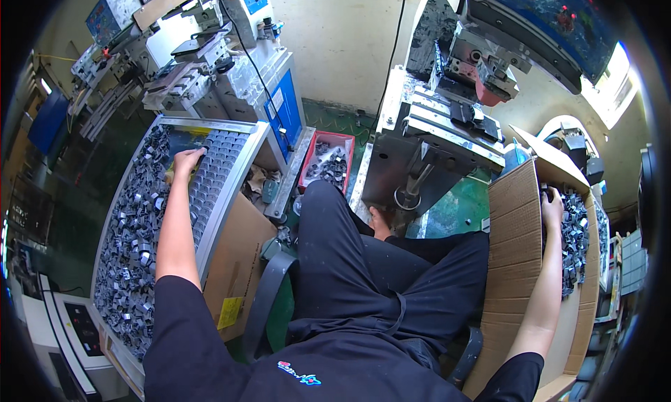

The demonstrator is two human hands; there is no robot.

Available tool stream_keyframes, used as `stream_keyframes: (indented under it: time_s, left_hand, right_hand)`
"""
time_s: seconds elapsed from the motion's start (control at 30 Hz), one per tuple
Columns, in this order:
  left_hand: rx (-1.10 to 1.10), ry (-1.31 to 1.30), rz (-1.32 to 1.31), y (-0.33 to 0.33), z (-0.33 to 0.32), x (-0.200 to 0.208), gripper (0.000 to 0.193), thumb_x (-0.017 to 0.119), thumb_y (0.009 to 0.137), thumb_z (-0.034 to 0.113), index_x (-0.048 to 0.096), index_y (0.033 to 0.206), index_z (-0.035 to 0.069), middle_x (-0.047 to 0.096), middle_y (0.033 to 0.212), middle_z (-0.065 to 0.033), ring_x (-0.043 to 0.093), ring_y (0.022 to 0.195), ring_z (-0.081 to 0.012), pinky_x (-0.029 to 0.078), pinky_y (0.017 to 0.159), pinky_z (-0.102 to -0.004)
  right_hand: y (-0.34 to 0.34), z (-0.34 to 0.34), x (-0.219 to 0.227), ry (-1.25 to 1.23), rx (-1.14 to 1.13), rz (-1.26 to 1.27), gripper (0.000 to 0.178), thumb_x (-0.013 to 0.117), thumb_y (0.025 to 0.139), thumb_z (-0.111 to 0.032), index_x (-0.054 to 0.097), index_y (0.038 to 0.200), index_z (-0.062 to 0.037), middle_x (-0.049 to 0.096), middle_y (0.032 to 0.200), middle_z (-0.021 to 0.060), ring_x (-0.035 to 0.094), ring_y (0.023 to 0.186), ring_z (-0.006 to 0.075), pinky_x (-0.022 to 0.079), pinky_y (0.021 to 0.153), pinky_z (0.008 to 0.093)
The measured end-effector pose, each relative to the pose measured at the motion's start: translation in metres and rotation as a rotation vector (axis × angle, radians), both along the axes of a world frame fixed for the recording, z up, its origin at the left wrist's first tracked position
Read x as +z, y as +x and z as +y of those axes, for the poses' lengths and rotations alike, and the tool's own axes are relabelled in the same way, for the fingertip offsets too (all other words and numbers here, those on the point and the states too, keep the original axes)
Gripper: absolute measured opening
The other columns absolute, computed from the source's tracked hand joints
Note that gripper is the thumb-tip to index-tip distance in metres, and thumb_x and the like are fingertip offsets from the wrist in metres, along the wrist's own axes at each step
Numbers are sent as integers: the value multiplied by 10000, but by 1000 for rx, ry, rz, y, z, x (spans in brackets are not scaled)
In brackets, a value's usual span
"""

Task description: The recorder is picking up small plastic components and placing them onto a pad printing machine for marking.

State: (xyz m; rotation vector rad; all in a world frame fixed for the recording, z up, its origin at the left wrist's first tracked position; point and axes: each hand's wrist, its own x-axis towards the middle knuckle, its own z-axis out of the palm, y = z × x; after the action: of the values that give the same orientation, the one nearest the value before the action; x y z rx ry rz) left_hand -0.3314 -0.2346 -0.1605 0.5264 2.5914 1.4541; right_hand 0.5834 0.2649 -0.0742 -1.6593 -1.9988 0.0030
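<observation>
My left hand (187,163) reaches over a metal-edged tray (234,185) on the left. Its fingers are pinched at the edge of neatly lined-up grey parts (222,157), on what looks like one small grey part. Loose dark grey parts (133,241) fill the tray's other side in a heap. On the right, my right hand (552,207) is inside an open cardboard box (514,220), close to its inner wall. Those fingers are curled, and what they hold is too small to make out. Below and beside them lie many loose dark grey parts (574,234).
Ahead to the right stands a machine with a metal work table (447,126) and a control panel (545,17). A red bin (327,161) of parts sits on the floor beyond my knees. Another machine with a blue cabinet (283,112) stands behind the tray. A black chair armrest (272,290) is beside me.
</observation>
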Motion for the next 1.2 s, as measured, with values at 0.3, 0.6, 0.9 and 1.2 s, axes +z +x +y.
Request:
stream_keyframes:
  time_s: [0.3, 0.6, 0.9, 1.2]
  left_hand:
    - [-86, 36, -95, 11, 11, 9, 311, 813, 759, 215, 749, 928, -37, 718, 852, -52, 640, 746, -126, 491, 705, -254]
    - [1, 117, -156, 7, 12, 6, 239, 713, 830, 180, 742, 912, -43, 725, 883, -76, 658, 771, -152, 500, 741, -269]
    - [-74, 94, -73, 1, 5, 1, 207, 699, 798, 120, 739, 922, -41, 722, 853, -71, 648, 754, -156, 492, 722, -280]
    - [8, 41, -40, 4, 5, 2, 450, 789, 730, 127, 679, 1118, -72, 712, 1041, -167, 682, 887, -222, 516, 814, -307]
  right_hand:
    - [-4, -5, 6, -19, -40, -9, 300, 631, 911, -194, 638, 1186, -75, 683, 1153, 153, 644, 1082, 324, 490, 914, 397]
    - [-5, -2, 2, -20, -27, -7, 298, 628, 912, -188, 637, 1189, -79, 679, 1164, 152, 643, 1086, 323, 492, 915, 397]
    - [-14, -12, 15, -15, -76, -72, 246, 663, 883, -205, 654, 1100, -89, 692, 1103, 127, 655, 1034, 316, 498, 863, 433]
    - [-20, -18, 23, -9, -123, -68, 168, 682, 867, -198, 628, 987, -93, 710, 1000, 114, 672, 967, 339, 514, 808, 444]
